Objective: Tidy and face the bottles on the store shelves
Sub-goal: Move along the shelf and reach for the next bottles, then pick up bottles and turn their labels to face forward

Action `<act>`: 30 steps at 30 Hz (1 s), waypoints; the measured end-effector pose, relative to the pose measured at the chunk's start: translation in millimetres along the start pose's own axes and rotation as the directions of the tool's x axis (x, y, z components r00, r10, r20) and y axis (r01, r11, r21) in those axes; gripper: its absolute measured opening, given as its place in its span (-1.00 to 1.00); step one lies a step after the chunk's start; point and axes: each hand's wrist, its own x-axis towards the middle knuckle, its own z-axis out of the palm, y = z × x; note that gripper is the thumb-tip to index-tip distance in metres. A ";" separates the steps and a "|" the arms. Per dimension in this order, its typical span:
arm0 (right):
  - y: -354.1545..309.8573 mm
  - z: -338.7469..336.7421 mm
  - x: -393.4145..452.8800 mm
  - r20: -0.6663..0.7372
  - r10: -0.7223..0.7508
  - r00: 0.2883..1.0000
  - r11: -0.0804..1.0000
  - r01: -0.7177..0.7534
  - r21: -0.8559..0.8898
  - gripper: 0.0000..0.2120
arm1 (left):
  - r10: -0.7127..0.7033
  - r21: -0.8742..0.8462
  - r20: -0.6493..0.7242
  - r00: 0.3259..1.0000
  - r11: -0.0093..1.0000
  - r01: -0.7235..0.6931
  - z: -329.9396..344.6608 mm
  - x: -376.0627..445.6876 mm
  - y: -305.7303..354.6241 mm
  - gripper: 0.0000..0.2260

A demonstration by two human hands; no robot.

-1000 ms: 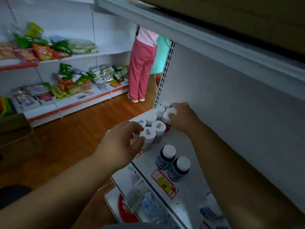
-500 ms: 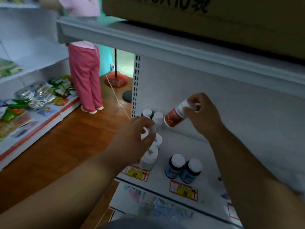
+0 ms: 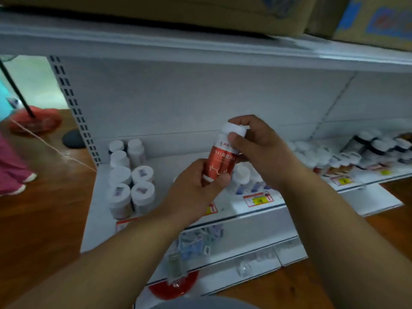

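**Red bottle up for a label check**

Head view: I hold the red bottle (image 3: 220, 160) above the shelf (image 3: 263, 206) front edge, left hand (image 3: 196, 192) curled round its base, right hand (image 3: 254, 148) pinching the cap (image 3: 233, 129). Next I would judge: turn the label outward, set it back among the bottles (image 3: 131, 181) at the left end. Half a second ago only my right hand held it, tilted; my left was on the row.

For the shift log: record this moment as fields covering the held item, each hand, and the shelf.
held item: red-label bottle with white cap, upright, lifted off the shelf
left hand: grips the bottle's lower end
right hand: fingers on the cap
shelf: white-capped bottles grouped at its left end, more bottles blurred at right
price tags: along the front edge
above: cardboard boxes
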 end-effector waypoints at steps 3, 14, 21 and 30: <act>10.5 -37.2 -17.0 -0.017 0.042 0.999 0.999 -0.042 0.029 -0.78 | -0.005 0.013 -0.005 1.000 1.000 0.005 37.1 4.5 16.4 -0.72; 77.6 -224.8 -49.9 -0.135 -0.003 0.991 0.998 -0.006 -0.062 -0.80 | 0.082 0.025 0.049 0.995 0.996 -0.083 224.5 56.4 75.3 -0.59; 109.4 -299.0 -19.5 -0.134 -0.060 0.989 0.987 0.038 -0.157 -0.76 | 0.106 0.266 -0.039 0.994 0.960 -0.092 276.9 91.7 91.2 -0.43; 144.2 -336.7 54.1 -0.239 -0.151 0.959 0.963 0.088 -0.257 -0.71 | 0.247 0.550 0.015 0.969 0.807 -0.215 294.3 171.1 84.6 -0.62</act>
